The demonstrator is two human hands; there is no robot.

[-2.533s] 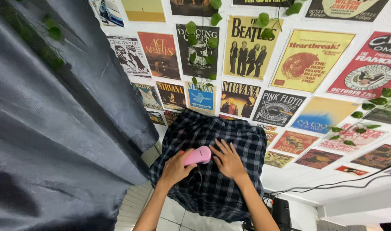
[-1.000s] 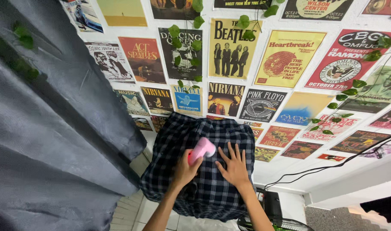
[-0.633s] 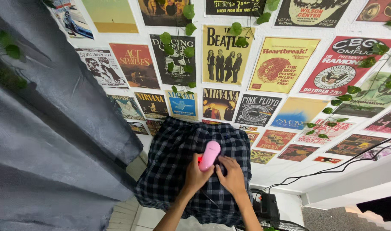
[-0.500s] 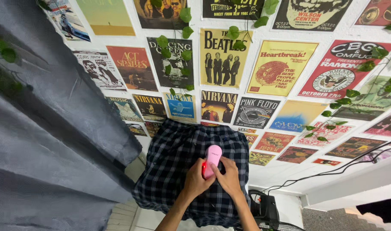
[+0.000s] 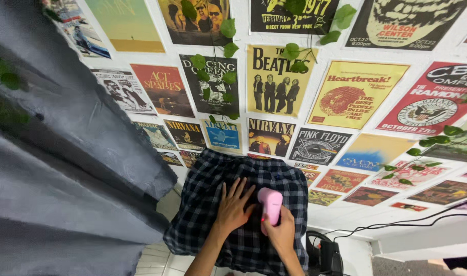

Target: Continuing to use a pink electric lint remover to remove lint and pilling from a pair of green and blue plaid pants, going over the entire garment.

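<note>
Gripping a pink handheld steamer (image 5: 270,203) against a dark plaid shirt (image 5: 208,204), right hand (image 5: 280,232) clenched round it, left hand (image 5: 233,204) flat, fingers spread on the fabric, poster-covered wall (image 5: 345,97) behind, grey curtain (image 5: 54,179) beside.

Right hand (image 5: 280,232) grips a pink steamer (image 5: 270,203); left hand (image 5: 233,204) flattens the plaid shirt (image 5: 202,204).

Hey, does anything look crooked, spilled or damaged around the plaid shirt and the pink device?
Nothing stands out. The plaid shirt hangs against the wall, the left hand lies flat on it, and the right hand holds the pink device against the fabric. No spill or damage shows.
</note>
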